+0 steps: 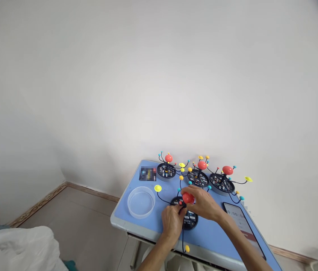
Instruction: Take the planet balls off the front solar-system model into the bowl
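A solar system model with a round black base (190, 222) stands near the front of the blue table, its thin black wires bearing small coloured balls. My right hand (202, 201) is closed round the red ball (188, 198) above the centre of the base. Low beside it, my left hand (172, 218) pinches the model near its black centre stem; the fingers hide the exact grip. A yellow ringed planet (158, 188) sticks out to the left on one wire. Toward me, a small orange-yellow ball (187, 248) hangs past the table's front edge on another wire.
Three similar models, a left one (166, 170), a middle one (198, 178) and a right one (222, 183), line the back by the wall. A clear round dish (141, 203) and a pixelated card (147, 174) lie left. A phone (243, 227) showing a timer lies right.
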Demonstrator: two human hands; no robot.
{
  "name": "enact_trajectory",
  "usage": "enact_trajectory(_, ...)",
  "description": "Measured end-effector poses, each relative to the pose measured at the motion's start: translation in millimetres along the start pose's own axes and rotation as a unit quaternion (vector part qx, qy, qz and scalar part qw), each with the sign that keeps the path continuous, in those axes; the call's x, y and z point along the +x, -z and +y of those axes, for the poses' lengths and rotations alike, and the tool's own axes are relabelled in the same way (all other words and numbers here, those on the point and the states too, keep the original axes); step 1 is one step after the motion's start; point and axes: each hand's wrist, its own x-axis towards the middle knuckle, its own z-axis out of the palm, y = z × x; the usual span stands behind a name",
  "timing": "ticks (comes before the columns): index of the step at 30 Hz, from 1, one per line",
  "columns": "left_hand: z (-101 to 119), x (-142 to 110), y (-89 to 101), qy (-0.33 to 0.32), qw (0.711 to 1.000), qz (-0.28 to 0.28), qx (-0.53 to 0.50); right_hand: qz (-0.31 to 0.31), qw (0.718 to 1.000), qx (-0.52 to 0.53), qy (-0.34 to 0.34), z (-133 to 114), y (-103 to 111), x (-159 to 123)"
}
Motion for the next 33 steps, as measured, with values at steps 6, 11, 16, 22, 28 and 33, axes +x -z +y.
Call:
enact_trajectory(6,1.9,1.7,2.4,0.013,0.999,-0.023,0.017,0.075,0.996,-0.036,-0.024,-6.7,16.4,2.7)
enact_trajectory(11,5.0,0.0,3.6,0.024,0.999,-0.027,0.029,0.075,0.996,0.049,-0.012,-21.1,27.5,2.3)
enact_trajectory(16,0.9,-3.2,4.3,0.003,1.0,-0.013,0.019,-0.044,0.949,0.311,0.006,-42.3,22.4,0.6)
enact_trajectory(22,-18.7,-21.5,14.8,-0.08,0.995,0.042,-0.037,-0.086,0.904,0.418,0.011,-57.7,14.0,9.8)
enact_trajectory(28,-53.2,-60.3,34.6,-0.192,0.957,0.206,-0.068,-0.066,0.947,0.309,0.066,-82.2,-5.3,31.8)
enact_trajectory(33,-93.7,-81.8,49.9,-0.183,0.931,0.306,-0.079,-0.078,0.981,0.154,0.084,-113.4,-26.1,55.8)
